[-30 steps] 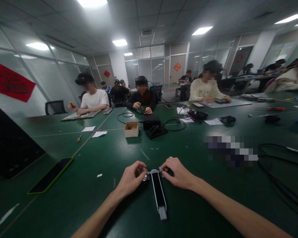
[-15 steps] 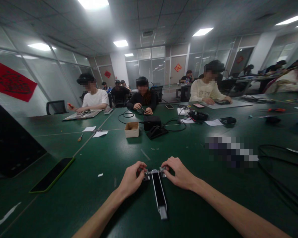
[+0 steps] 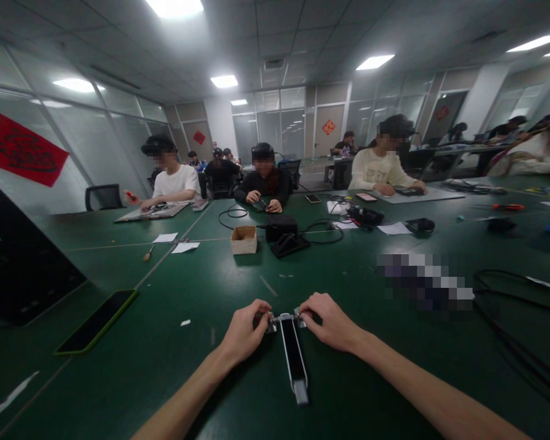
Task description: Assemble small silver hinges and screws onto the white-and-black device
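A narrow black device with silver metal ends [image 3: 293,357] lies on the green table [image 3: 174,366], its length pointing toward me. My left hand [image 3: 245,333] is closed on the small metal part at the left of its far end. My right hand [image 3: 330,322] pinches the matching metal part on the right of that end. Both forearms rest low over the table.
A phone in a green case [image 3: 96,322] lies to the left, beside a large black panel [image 3: 18,260]. A small cardboard box [image 3: 243,239] and a black device with cables [image 3: 284,235] sit ahead. Black cables [image 3: 517,342] run at right. Several people work at the far side.
My hands stay on the device's far end with only slight shifts; the view has dipped a little.
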Available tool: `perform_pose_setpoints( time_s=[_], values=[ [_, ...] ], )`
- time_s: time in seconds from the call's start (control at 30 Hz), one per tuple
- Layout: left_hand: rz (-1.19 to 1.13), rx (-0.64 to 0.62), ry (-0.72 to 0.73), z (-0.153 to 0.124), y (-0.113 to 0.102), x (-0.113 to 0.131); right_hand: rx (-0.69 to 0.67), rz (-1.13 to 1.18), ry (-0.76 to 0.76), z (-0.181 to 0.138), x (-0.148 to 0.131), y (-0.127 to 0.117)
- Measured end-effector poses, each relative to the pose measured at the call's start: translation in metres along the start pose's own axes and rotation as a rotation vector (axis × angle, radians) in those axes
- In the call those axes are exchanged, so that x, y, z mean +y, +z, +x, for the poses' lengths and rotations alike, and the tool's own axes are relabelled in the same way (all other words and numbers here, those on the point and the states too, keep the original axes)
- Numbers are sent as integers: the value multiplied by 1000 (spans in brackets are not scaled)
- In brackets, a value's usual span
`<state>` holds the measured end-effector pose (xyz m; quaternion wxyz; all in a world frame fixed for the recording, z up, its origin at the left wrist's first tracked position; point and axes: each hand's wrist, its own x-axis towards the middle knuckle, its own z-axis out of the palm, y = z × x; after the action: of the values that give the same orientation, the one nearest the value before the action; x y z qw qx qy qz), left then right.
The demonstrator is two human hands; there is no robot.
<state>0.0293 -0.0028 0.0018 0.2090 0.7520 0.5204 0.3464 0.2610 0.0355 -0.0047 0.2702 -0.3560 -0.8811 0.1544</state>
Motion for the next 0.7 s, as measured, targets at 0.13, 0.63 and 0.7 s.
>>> perform_pose_setpoints(
  time_s=[0.13,0.63,0.7],
  values=[
    [-8,20,22,-1,-1,2,-15,9,39,1,-1,0],
    [31,93,37,-1,-2,4,30,26,115,-1,-10,-4],
    [60,106,57,0,-2,-1,25,34,149,0,-16,-6]
  ],
)
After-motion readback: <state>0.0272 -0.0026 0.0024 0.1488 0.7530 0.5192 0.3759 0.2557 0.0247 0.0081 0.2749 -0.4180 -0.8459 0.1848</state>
